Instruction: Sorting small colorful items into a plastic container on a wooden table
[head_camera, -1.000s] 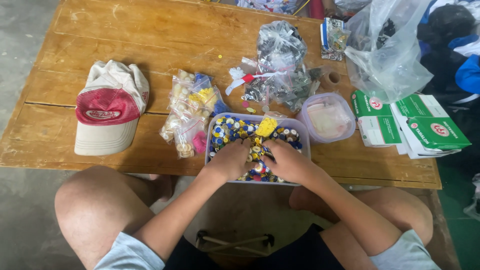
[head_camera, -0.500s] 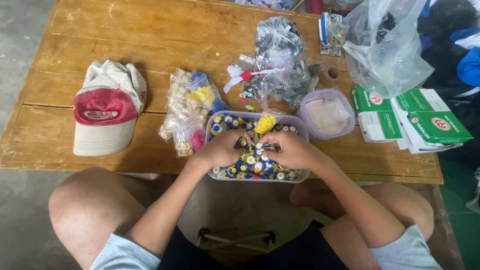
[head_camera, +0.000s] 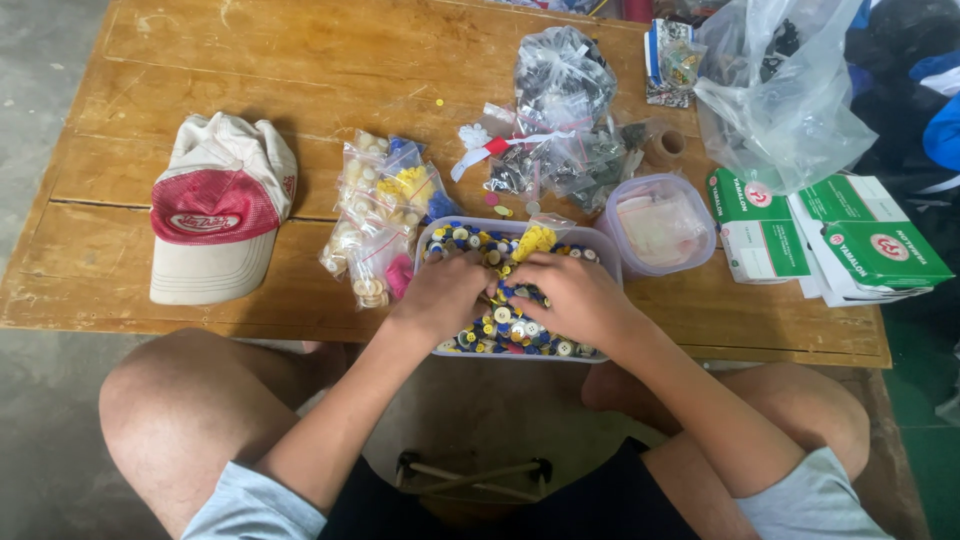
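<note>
Wooden desk (head_camera: 250, 60), plank top, over concrete floor. Clear tray (head_camera: 600, 245) of blue, yellow and white buttons (head_camera: 505, 325) at the near edge. My left hand (head_camera: 440, 295) and right hand (head_camera: 570, 295) are both sunk in the buttons, fingers curled; whether either grip holds one I cannot tell. Red-and-white cap (head_camera: 215, 215) lies well left; bagged buttons (head_camera: 385, 215) just beside the tray.

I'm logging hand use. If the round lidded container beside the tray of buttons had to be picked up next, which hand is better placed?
Likely the right hand. It lies in the tray on the side nearest the round container, while the left hand sits on the far side, near the small bags.
</note>
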